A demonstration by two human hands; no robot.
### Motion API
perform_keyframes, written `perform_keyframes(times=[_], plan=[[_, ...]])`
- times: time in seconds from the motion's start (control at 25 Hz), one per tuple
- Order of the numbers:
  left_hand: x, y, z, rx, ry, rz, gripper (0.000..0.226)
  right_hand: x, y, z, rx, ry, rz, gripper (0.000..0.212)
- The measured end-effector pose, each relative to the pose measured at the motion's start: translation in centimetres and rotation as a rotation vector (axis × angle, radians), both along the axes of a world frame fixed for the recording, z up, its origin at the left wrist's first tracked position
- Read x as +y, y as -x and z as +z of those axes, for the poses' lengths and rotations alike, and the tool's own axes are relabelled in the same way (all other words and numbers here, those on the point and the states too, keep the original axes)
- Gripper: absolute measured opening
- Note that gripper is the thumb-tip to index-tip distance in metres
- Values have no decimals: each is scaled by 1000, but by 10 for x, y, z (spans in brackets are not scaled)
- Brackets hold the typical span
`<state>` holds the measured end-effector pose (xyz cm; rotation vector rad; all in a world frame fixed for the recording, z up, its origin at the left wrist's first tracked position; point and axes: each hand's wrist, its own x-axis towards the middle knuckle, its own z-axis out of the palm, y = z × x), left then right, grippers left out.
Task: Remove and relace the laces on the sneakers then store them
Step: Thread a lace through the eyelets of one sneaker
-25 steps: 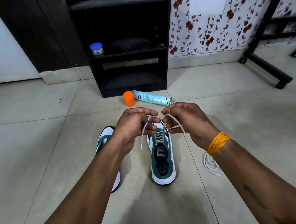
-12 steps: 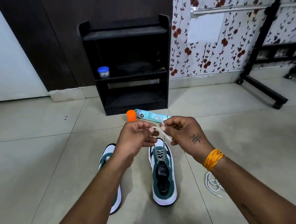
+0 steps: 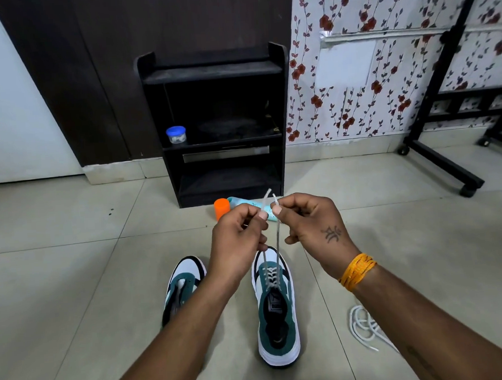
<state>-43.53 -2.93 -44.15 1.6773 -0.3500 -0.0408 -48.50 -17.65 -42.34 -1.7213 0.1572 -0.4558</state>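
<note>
A person sits on a pale tiled floor (image 3: pixel 73 288), seen from a head camera. At centre, the left hand (image 3: pixel 238 237) and right hand (image 3: pixel 310 224) each pinch one end of a white shoelace (image 3: pixel 277 247), fingers curled tight on it, lifting both ends level above a green, white and black sneaker (image 3: pixel 276 314) at 6 o'clock. That sneaker looks laced only through its lower eyelets, so relacing is partly done. The matching second sneaker (image 3: pixel 179 285), at 7 o'clock, shows no lace. A loose white lace (image 3: pixel 364 327) lies at 4 o'clock. The black wooden shelf unit (image 3: pixel 213 74) at 12 o'clock probably awaits the pair; storing is not yet done.
</note>
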Motion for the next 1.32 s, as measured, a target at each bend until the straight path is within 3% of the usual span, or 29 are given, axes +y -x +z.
perform_keyframes(times=[0.96,1.12,1.32], plan=[[-9,-7,28,-89,25,30,8,-2,-14,5,-57,-11,-56,9],[-5,-14,15,-85,-29,58,7,-6,-13,-7,-36,-28,-74,9],[6,-25,-30,-51,-164,114,11,-12,-10,-43,123,-19,-118,10]])
